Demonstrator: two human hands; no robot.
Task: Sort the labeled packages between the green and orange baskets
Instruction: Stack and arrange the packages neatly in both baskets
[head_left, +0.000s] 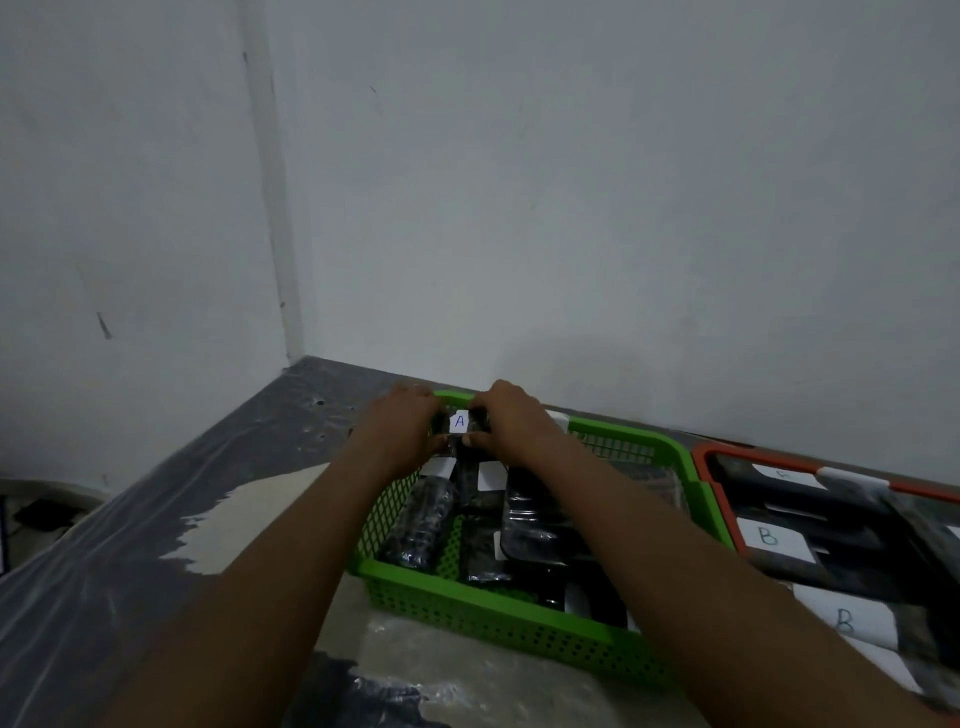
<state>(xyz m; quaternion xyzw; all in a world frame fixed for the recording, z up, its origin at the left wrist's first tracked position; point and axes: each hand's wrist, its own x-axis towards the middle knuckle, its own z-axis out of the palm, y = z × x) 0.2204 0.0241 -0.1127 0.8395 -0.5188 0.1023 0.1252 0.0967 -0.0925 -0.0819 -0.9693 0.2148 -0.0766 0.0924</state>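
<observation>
A green basket (498, 618) stands on the table in front of me and holds several black packages (423, 522) with white labels. Both hands reach over its far end. My left hand (400, 431) and my right hand (511, 423) each grip one side of a small black package (460, 423) whose white label reads A, held above the basket's far rim. To the right, touching the green basket, stands an orange basket (701, 460) with black packages labelled B (774, 538).
The table (156, 545) is grey with a worn pale patch, covered in clear plastic film. White walls meet in a corner at the back left. The baskets stand close to the back wall. A dark object lies on the floor at far left.
</observation>
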